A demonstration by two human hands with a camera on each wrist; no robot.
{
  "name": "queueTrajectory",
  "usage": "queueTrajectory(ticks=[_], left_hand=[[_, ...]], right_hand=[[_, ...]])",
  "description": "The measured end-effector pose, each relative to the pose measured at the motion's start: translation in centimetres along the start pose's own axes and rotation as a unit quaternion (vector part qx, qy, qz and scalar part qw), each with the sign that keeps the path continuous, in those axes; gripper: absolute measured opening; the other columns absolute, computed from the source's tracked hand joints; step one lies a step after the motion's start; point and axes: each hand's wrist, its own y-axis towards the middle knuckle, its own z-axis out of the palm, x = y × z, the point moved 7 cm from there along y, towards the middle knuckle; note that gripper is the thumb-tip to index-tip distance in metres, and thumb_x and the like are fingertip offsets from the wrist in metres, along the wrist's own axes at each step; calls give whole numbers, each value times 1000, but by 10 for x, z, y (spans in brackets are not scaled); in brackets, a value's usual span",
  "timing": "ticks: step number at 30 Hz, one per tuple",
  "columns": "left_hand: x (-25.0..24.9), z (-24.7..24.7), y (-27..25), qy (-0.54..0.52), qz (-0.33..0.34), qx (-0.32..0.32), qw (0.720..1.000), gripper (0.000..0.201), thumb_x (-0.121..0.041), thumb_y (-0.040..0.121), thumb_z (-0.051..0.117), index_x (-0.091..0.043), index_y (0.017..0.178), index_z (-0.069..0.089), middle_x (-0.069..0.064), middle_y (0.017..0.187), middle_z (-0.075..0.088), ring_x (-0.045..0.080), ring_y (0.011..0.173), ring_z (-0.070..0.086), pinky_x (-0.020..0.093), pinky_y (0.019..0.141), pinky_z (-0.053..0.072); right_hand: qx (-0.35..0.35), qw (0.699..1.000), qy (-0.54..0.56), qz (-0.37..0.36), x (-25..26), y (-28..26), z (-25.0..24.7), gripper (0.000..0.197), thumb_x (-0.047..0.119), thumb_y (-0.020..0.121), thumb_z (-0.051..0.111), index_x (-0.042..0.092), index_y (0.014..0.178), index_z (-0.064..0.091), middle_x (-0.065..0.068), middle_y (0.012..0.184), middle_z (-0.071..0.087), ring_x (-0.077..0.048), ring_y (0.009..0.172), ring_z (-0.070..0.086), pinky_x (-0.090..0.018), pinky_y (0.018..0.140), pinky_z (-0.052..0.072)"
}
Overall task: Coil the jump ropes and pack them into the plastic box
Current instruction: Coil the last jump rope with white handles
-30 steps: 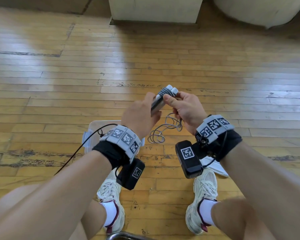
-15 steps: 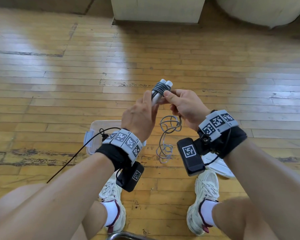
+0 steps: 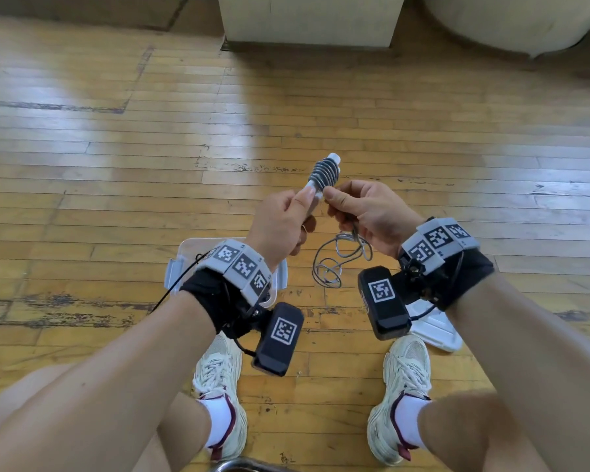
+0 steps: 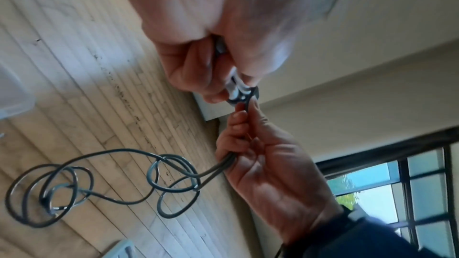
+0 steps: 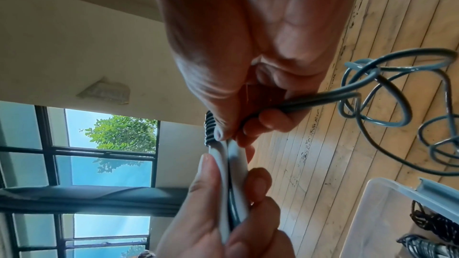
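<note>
My left hand (image 3: 305,207) grips the lower part of two white jump rope handles (image 3: 315,185) held side by side, pointing up and away. Grey rope (image 3: 326,172) is wound in several tight turns round their upper end. Just below those turns my right hand (image 3: 334,199) pinches the doubled rope, which runs through its curled fingers (image 4: 238,123). The loose rope (image 3: 334,264) hangs below in tangled loops over the floor. The clear plastic box (image 3: 191,248) stands on the floor under my left wrist. Coiled ropes (image 5: 427,242) lie inside the box (image 5: 387,203).
The white box lid (image 3: 436,330) lies on the wooden floor under my right wrist, beside my right shoe (image 3: 406,376). My left shoe (image 3: 218,373) sits close behind the box. A pale cabinet base (image 3: 307,22) stands at the far edge.
The handles have tipped from a slant to more upright and risen a little. My right hand has carried the rope round them, adding turns, and the hanging loops have swung.
</note>
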Motion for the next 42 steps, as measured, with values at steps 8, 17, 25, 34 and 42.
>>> queueTrajectory(ticks=[8,17,25,34,42], left_hand=[[-4,2,-6,-139,-73,75,985,45,-35,108,38,3,115,60,8,69,57,6,39,38,16,33,29],[-8,-2,-1,275,12,49,960,37,-41,101,53,-14,125,55,1,90,66,15,62,59,29,53,48],[-18,2,-15,490,202,-80,844,33,-23,95,58,-12,124,47,5,96,64,26,73,61,31,60,42],[0,0,0,367,91,15,926,29,-33,104,49,-14,125,45,-1,83,58,22,69,55,34,57,39],[3,-1,4,265,54,24,962,34,-39,100,56,-18,126,48,4,97,67,21,79,63,38,66,50]], right_hand=[[-15,999,7,-44,5,4,4,26,20,96,64,5,115,56,-7,82,64,-10,56,48,-22,51,37],[-134,971,-177,-94,-3,8,-10,18,32,95,68,15,89,64,0,74,72,-14,59,59,-33,59,46],[-177,962,-193,-78,-6,5,0,25,37,95,67,17,81,61,-2,80,77,-12,59,63,-27,54,46],[-111,953,-269,-87,3,5,2,22,34,97,66,15,101,56,5,81,75,-8,66,64,-31,65,56],[-117,948,-276,-111,9,1,-5,25,34,97,65,11,100,57,18,59,67,-13,62,58,-34,60,50]])
